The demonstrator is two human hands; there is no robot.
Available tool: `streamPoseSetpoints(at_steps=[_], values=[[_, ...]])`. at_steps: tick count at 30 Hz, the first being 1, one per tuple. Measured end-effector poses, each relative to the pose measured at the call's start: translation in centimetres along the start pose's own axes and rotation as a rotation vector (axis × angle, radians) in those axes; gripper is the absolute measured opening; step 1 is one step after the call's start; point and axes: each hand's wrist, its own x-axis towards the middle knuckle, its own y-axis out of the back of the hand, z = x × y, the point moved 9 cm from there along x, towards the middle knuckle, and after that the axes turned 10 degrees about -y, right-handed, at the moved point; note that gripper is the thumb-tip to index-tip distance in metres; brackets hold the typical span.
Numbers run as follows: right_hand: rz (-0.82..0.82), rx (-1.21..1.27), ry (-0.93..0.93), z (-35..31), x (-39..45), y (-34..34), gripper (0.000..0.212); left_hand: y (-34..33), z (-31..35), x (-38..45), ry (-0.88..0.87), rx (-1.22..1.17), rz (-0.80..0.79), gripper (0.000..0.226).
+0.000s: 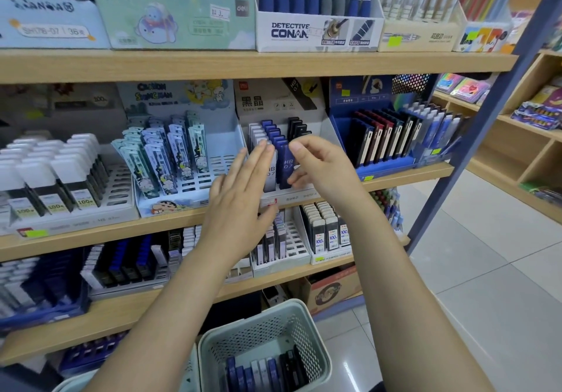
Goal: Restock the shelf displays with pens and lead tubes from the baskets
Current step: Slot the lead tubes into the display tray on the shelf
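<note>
Head view looks down on a shelf (243, 66) of stationery, where a display box (330, 130) on the middle tier holds rows of lead tubes, and a basket (316, 361) on the floor below holds more. The left hand (240, 197) lies flat, its straight fingers (264, 154) steadying the grey tubes (269, 175), while the right hand (319, 166) pinches the front blue tube (286, 166). To seat it well, that tube probably needs to stay upright and slide straight down into its slot, the left hand keeping neighbours from tipping.

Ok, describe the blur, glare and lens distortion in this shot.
Head view: wide-angle bend curves the light wooden shelf edge and slants the blue-grey metal upright; left-edge displays blurred; glare patch on the glossy grey floor tiles; both hands and the dark blue lead tube sharp.
</note>
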Motion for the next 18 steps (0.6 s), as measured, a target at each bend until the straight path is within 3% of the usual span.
streamPoseSetpoints(at_steps=[4,7,9,14,18], values=[[0.056,0.007,-0.015,0.5,0.3,0.1,0.016,0.1,-0.1,0.0,-0.003,-0.008,0.021,0.096],[0.187,-0.023,0.001,1.0,0.4,1.5,0.015,0.1,-0.3,0.0,0.008,0.0,0.042,0.094],[0.221,-0.149,0.004,1.9,0.2,2.3,0.027,0.1,-0.6,0.1,0.018,0.014,0.048,0.096],[0.104,-0.52,0.033,4.4,-0.3,2.3,0.068,0.0,-1.1,0.2,0.032,0.048,0.08,0.096],[0.172,-0.525,0.081,4.8,0.1,1.6,0.042,-0.1,-1.4,0.4,0.051,0.031,0.097,0.091]])
